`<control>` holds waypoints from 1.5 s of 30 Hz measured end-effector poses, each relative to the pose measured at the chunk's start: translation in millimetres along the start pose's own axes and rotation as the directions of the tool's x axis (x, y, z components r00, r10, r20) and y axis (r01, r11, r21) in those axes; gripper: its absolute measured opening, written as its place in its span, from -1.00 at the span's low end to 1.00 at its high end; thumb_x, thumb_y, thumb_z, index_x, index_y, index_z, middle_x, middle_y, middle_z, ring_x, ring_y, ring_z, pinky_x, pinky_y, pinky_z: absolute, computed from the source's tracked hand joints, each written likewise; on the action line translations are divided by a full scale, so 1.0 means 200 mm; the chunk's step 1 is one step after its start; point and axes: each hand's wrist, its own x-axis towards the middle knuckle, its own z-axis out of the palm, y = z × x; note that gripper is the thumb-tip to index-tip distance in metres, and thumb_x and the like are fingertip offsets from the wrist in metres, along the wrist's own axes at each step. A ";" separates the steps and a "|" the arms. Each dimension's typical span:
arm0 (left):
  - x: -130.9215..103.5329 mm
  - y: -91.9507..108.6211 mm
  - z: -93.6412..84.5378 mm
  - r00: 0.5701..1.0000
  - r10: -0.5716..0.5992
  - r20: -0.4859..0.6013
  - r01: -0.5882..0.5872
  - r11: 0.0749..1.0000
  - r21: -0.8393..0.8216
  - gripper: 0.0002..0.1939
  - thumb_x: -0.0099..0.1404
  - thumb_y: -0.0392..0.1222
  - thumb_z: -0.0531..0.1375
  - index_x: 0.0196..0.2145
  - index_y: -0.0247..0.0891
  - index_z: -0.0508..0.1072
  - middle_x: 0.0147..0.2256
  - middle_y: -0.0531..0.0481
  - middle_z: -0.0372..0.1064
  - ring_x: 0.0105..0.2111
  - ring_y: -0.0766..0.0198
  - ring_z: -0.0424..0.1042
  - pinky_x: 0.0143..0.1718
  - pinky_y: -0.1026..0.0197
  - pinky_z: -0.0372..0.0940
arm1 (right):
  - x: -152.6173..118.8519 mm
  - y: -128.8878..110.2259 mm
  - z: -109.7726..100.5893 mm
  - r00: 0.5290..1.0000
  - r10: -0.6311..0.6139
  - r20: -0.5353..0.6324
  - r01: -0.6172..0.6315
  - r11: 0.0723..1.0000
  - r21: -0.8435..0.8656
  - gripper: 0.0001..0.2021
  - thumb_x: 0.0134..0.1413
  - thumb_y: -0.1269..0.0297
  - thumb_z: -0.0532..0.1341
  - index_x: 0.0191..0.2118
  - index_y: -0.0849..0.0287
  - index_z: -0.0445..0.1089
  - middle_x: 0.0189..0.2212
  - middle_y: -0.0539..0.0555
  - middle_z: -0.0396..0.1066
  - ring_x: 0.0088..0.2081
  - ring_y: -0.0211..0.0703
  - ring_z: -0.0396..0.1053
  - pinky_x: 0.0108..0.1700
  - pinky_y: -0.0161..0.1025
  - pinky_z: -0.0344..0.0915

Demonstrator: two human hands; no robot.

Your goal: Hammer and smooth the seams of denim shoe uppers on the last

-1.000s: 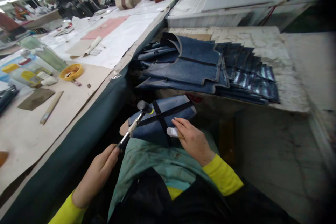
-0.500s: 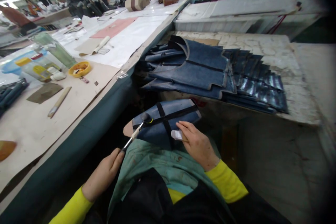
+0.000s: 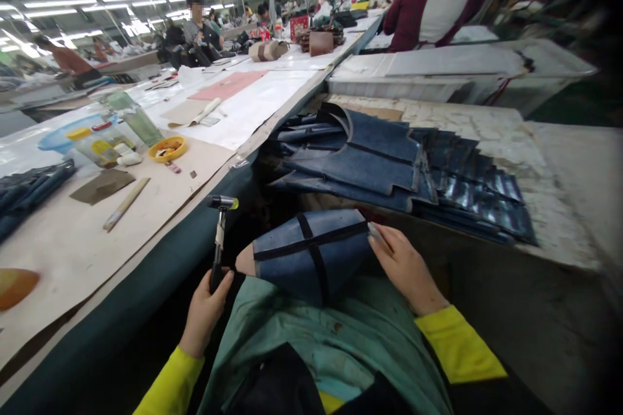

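Observation:
My left hand (image 3: 207,308) is wrapped round the grip of a small mallet (image 3: 220,233), held upright, its head black at one end and yellow at the other. The mallet head is apart from the blue leather piece (image 3: 287,266), which rests across my lap on a green apron (image 3: 335,327). Black strips cross on this piece, and its left tip is pale. At the right end of the leather is my right hand (image 3: 406,266), closed on a small tool (image 3: 376,232) with a whitish flat tip; the fingers partly hide it.
A stack of blue leather pieces (image 3: 374,149) lies on a worn board (image 3: 506,142) ahead to the right. On the left table (image 3: 195,162) are a yellow dish (image 3: 168,149), a flat wooden-handled brush (image 3: 126,204) and a glass bottle (image 3: 134,120). Behind the board, a person in a maroon sleeve (image 3: 413,6).
The mallet has lifted off the leather to upright on the left. My right hand has moved right with the white-tipped tool, to the leather's right end. The view has tilted upward.

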 end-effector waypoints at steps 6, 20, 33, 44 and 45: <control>0.05 -0.04 0.12 0.996 -0.051 0.076 0.064 0.981 -0.185 -0.49 0.03 0.21 0.23 -0.27 -0.26 0.28 -0.70 0.29 -0.02 -0.78 0.51 -0.03 -0.78 0.44 -0.10 | 0.02 0.00 0.05 0.978 0.204 0.043 -0.208 0.963 0.169 -0.57 0.10 0.04 0.05 -0.06 0.24 0.36 -0.20 0.17 0.42 -0.25 -0.08 0.42 -0.16 -0.16 0.35; 0.10 0.04 0.23 0.991 -0.025 0.132 0.068 0.938 -0.339 -0.54 0.02 0.16 0.27 -0.39 -0.23 0.19 -0.67 0.27 0.06 -0.79 0.55 -0.01 -0.79 0.45 -0.09 | 0.11 -0.01 0.04 0.868 0.468 0.167 -0.497 0.824 0.272 -0.64 -0.10 -0.03 0.19 -0.38 0.22 0.39 -0.61 0.00 0.35 -0.62 -0.23 0.29 -0.56 -0.28 0.28; 0.30 -0.01 0.05 0.999 -0.037 0.000 0.034 0.925 -0.379 -0.57 -0.06 0.08 0.30 -0.46 -0.23 0.18 -0.68 0.27 0.10 -0.78 0.53 0.02 -0.78 0.44 -0.07 | 0.21 -0.23 0.22 0.956 0.211 0.203 -0.274 0.890 0.365 -0.54 0.00 0.11 0.14 0.02 0.21 0.32 -0.29 0.10 0.48 -0.33 -0.10 0.44 -0.38 -0.22 0.38; 0.44 -0.02 0.00 0.997 -0.027 0.075 0.049 0.952 -0.303 -0.55 -0.07 0.09 0.32 -0.46 -0.23 0.19 -0.70 0.27 0.08 -0.78 0.52 0.02 -0.79 0.44 -0.06 | 0.08 -0.29 0.19 0.979 0.188 0.076 -0.203 0.910 0.362 -0.66 -0.01 0.15 0.15 -0.13 0.22 0.39 -0.51 0.01 0.42 -0.50 -0.19 0.38 -0.49 -0.26 0.36; 0.43 -0.02 0.01 0.995 -0.027 0.100 0.056 0.952 -0.301 -0.56 -0.06 0.09 0.31 -0.46 -0.23 0.19 -0.69 0.27 0.08 -0.78 0.52 0.03 -0.79 0.44 -0.06 | 0.05 -0.28 0.17 0.981 0.187 0.056 -0.194 0.919 0.343 -0.66 0.01 0.14 0.14 -0.13 0.22 0.38 -0.52 0.01 0.41 -0.53 -0.20 0.36 -0.53 -0.28 0.34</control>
